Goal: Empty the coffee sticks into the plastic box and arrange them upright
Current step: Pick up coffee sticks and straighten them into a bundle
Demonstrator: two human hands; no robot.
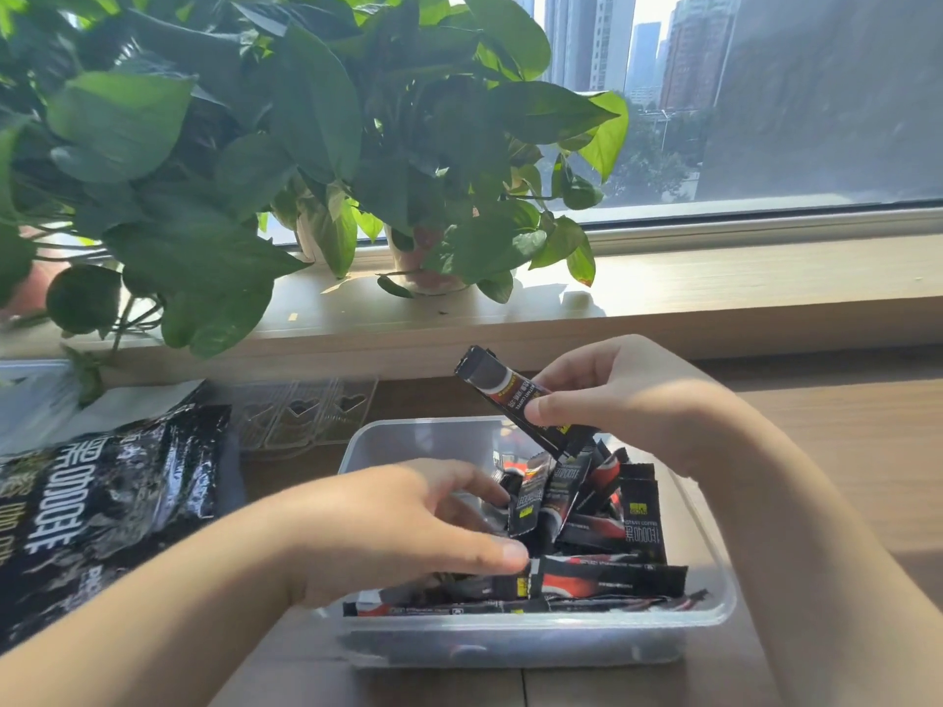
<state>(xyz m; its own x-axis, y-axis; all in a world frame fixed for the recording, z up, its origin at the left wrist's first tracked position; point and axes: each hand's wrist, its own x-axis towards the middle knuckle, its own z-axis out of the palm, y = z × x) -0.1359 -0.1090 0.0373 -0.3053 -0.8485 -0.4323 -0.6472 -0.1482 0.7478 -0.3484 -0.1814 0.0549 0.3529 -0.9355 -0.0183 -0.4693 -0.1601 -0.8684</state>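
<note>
one coffee stick pinched in right hand over plastic box; left hand, fingers spread, presses loose sticks aside, likely making room.

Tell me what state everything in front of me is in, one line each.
Plastic box: open, sticks inside.
Coffee sticks in the box: jumbled, some leaning, some flat.
Raised coffee stick: tilted above the box, pinched by right hand.
Left hand: touching the sticks in the box, grip unclear.
Coffee bag: lying crumpled left of the box.
</note>
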